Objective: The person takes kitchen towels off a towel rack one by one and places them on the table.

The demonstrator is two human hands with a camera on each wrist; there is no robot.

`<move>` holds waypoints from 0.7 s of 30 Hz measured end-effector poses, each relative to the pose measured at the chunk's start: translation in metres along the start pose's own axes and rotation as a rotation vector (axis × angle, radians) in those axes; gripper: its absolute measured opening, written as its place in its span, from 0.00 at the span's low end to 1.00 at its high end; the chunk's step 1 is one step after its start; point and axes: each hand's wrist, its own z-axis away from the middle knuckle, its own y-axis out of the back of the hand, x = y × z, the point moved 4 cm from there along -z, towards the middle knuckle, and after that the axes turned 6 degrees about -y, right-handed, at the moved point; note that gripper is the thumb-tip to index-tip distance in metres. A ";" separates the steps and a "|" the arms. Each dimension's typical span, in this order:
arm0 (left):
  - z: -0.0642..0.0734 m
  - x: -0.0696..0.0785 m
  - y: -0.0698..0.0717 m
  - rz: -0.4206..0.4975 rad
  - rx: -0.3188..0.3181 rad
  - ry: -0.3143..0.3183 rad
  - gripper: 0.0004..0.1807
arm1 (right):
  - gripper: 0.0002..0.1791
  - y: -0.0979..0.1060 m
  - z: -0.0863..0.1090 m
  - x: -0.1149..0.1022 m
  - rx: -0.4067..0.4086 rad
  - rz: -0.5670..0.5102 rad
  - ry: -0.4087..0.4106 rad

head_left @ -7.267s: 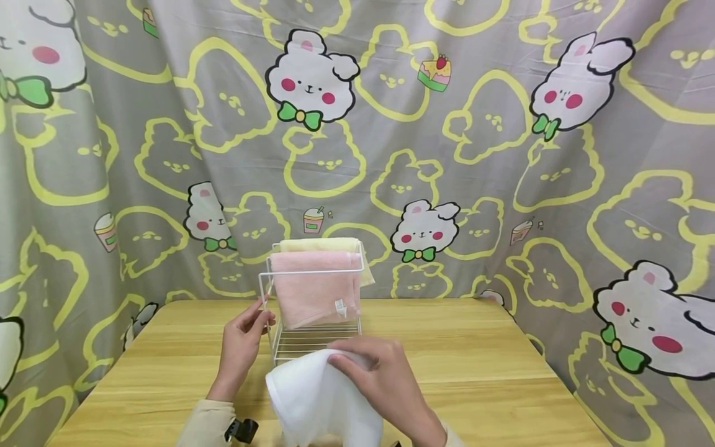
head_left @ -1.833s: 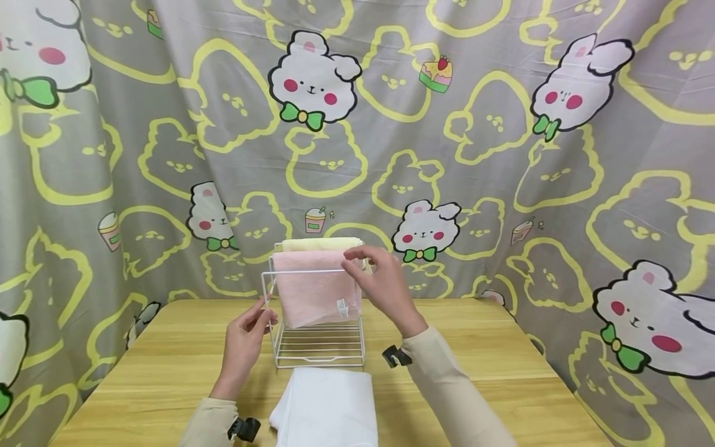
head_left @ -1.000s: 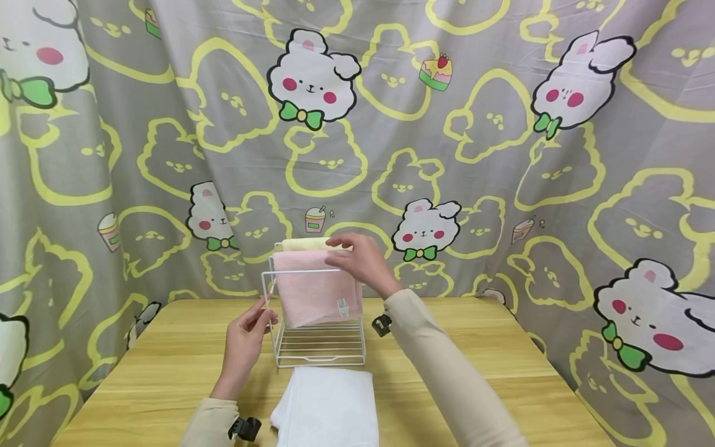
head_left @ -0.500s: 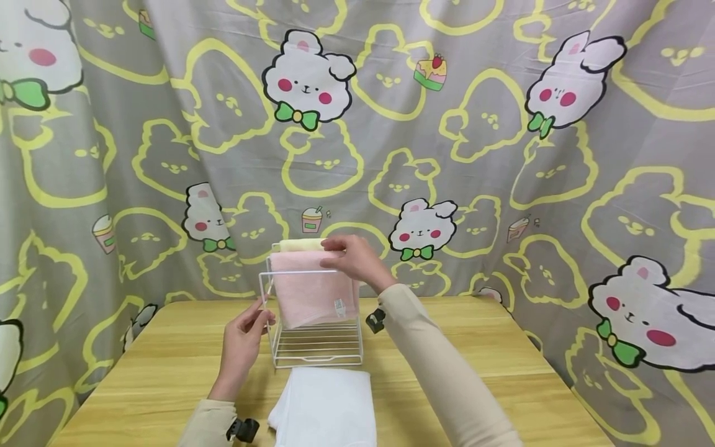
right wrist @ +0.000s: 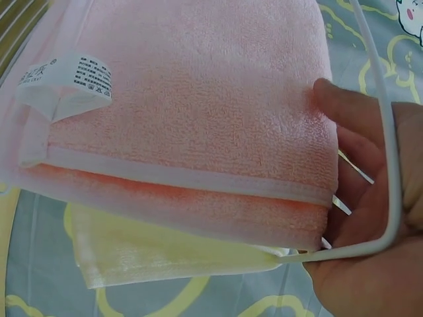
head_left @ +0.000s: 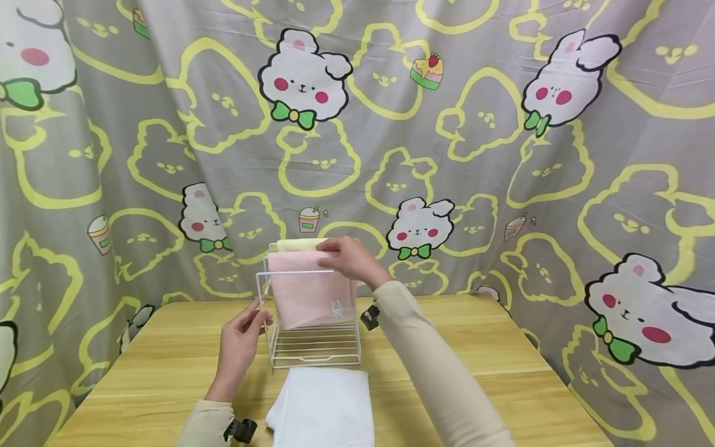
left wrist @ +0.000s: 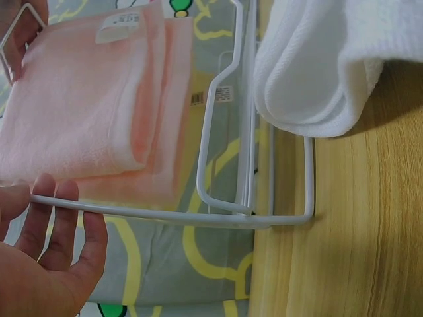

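A white wire rack (head_left: 315, 359) stands on the table, with a folded pink towel (head_left: 307, 298) draped over one of its bars and a yellow towel (head_left: 298, 244) behind it. My left hand (head_left: 240, 341) holds the rack's left side wire; in the left wrist view, fingers (left wrist: 92, 247) show behind that wire. At the towel's top right, my right hand (head_left: 354, 259) has its thumb on the pink front and its fingers over and behind the fold, partly hidden. A tag (right wrist: 69, 82) shows on the pink towel. The folded white towel (head_left: 326, 410) lies before the rack.
The wooden table (head_left: 458, 366) reaches back to a grey patterned curtain (head_left: 475, 149) that hangs behind and at both sides. A rack wire (right wrist: 390, 165) crosses in front of my right hand in the right wrist view.
Earlier my right hand held the white towel, which now lies on the table. Since then it has reached the pink towel and slid slightly left along its top. The left hand stays on the rack.
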 end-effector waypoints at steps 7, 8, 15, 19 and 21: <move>0.000 -0.001 0.001 -0.012 -0.003 -0.002 0.20 | 0.15 -0.002 0.000 0.001 0.053 -0.020 -0.001; 0.000 -0.001 0.001 -0.015 -0.002 -0.004 0.20 | 0.14 -0.002 0.000 0.001 0.061 -0.031 -0.002; -0.001 0.000 0.001 -0.021 -0.009 -0.021 0.20 | 0.11 -0.003 0.006 0.005 0.168 -0.103 -0.020; -0.001 0.000 0.000 -0.010 -0.007 -0.018 0.20 | 0.10 -0.003 0.008 0.005 0.212 -0.143 0.005; 0.000 -0.001 0.000 -0.009 -0.006 -0.015 0.19 | 0.10 -0.004 0.008 0.005 0.228 -0.159 0.024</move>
